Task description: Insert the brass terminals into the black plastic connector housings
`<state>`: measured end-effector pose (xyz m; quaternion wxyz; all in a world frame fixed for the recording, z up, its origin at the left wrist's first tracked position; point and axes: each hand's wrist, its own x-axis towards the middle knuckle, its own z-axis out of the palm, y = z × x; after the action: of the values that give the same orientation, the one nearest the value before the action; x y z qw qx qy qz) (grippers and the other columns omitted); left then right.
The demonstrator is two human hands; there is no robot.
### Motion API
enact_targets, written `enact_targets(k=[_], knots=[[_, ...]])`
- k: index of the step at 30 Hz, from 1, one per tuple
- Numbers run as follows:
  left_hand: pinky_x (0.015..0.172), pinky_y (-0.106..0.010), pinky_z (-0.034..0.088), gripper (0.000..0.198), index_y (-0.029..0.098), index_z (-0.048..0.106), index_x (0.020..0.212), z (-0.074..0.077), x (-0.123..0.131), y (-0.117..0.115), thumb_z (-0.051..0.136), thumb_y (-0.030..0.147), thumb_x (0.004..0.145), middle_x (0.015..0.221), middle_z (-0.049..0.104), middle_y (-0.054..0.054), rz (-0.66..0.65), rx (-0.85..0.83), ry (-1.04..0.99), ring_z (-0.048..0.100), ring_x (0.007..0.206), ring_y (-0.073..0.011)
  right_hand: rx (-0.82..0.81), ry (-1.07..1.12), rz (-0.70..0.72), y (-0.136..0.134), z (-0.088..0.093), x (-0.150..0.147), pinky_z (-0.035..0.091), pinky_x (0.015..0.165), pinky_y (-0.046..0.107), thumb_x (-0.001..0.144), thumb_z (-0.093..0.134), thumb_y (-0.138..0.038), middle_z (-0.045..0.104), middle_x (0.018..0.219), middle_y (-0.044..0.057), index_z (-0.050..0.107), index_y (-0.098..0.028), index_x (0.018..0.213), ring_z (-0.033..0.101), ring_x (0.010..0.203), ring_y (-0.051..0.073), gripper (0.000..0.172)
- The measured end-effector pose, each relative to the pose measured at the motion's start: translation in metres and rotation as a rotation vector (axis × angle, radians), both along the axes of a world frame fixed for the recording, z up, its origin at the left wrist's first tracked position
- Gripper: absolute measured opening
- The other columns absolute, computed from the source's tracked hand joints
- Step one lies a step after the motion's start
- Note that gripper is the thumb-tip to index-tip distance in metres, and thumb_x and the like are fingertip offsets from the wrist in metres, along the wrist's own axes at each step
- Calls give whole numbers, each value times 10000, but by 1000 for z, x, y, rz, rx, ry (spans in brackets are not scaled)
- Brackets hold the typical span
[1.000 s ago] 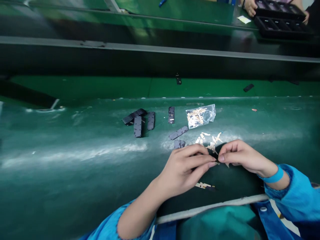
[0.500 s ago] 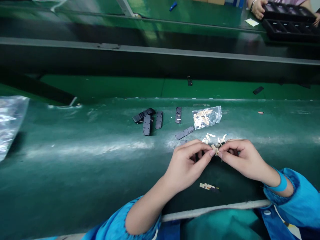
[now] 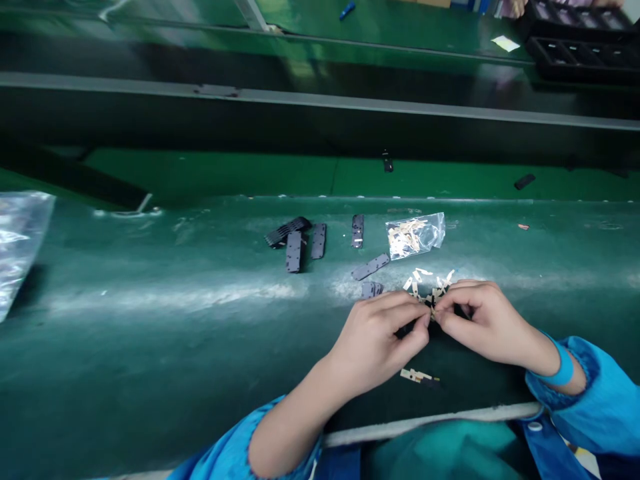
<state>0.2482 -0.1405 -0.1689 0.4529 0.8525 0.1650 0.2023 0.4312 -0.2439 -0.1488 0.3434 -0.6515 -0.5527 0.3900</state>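
My left hand (image 3: 385, 337) and my right hand (image 3: 483, 323) meet fingertip to fingertip over the green mat. Both are closed in a pinch around a small cream and dark piece (image 3: 433, 312), mostly hidden by the fingers. Just beyond the fingertips lie loose cream-coloured strips (image 3: 415, 283). A short cream-and-dark strip assembly (image 3: 419, 377) rests on the mat nearer my body. Past my left hand sit small stacked dark plates (image 3: 371, 289) and a single dark plate (image 3: 370, 267). A clear bag (image 3: 415, 235) holds more cream strips.
Farther left lie several dark grey plates (image 3: 294, 252) and a ridged black piece (image 3: 287, 231). A plastic bag (image 3: 23, 247) is at the left edge. A raised rail (image 3: 320, 101) crosses behind. Beyond it, a co-worker's hand (image 3: 517, 8) is beside black trays (image 3: 583, 57).
My left hand has lowered slightly, uncovering the small stacked plates. The pinched piece is now more hidden between my fingers. The co-worker's hands have shifted at the trays.
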Motion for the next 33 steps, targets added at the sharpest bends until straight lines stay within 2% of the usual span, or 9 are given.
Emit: enact_targets(k=[3,7,9,11,14,19,23,27,33], knots=[[668,-278,482,176,172,738,888,-2,-1,4,574,151,947,811,731,-20,31,11,98,665,727,-156,-23,31,-9,0,0,2,406,656,258,831,616,-127,658,710,-37,714,-194,767,575,678,113,135],[611,-309,395,215,170,678,732,-6,-1,10,558,167,910,729,671,-18,103,107,448,621,667,-179,-145,151,-51,-1,0,9,371,573,249,803,579,-142,643,707,-27,683,-182,730,525,630,113,134],[606,-311,376,212,174,676,729,-5,1,12,556,181,903,721,646,-13,81,81,508,592,650,-173,-222,241,-46,0,0,12,351,542,247,810,569,-171,614,672,-27,677,-175,728,481,596,112,135],[644,-302,417,143,189,726,871,-2,3,12,585,171,875,825,678,-9,21,-78,440,600,698,-160,-263,301,-18,1,-1,13,335,530,243,818,569,-190,582,639,-35,677,-170,736,446,575,106,137],[675,-271,467,262,215,748,1068,4,5,11,645,180,830,938,706,-6,-66,-413,316,603,751,-143,-229,303,42,2,-1,13,329,540,236,819,561,-167,553,635,-47,653,-169,716,432,580,95,139],[593,-251,436,201,161,786,911,6,5,11,657,312,881,793,702,-28,-56,-672,268,561,661,-132,-152,193,87,2,-2,11,331,548,227,784,551,-95,543,631,-63,632,-180,700,452,580,83,144],[581,-250,419,207,172,794,849,3,5,11,632,288,905,760,716,-22,-26,-611,260,567,642,-129,-91,41,72,0,-4,9,385,606,241,785,583,-82,593,675,-52,644,-187,731,533,628,100,133],[654,-266,457,186,184,788,844,-2,6,9,614,213,904,796,749,-19,132,-387,225,642,710,-147,150,-343,-65,-3,-5,3,424,712,308,882,654,-192,668,794,0,699,-189,820,593,767,169,76],[661,-261,482,175,188,782,891,-6,5,4,611,190,929,828,765,-12,124,-290,169,673,718,-140,188,-543,9,-5,-8,-5,414,667,330,998,591,-285,710,821,32,782,-187,905,602,765,200,234]])
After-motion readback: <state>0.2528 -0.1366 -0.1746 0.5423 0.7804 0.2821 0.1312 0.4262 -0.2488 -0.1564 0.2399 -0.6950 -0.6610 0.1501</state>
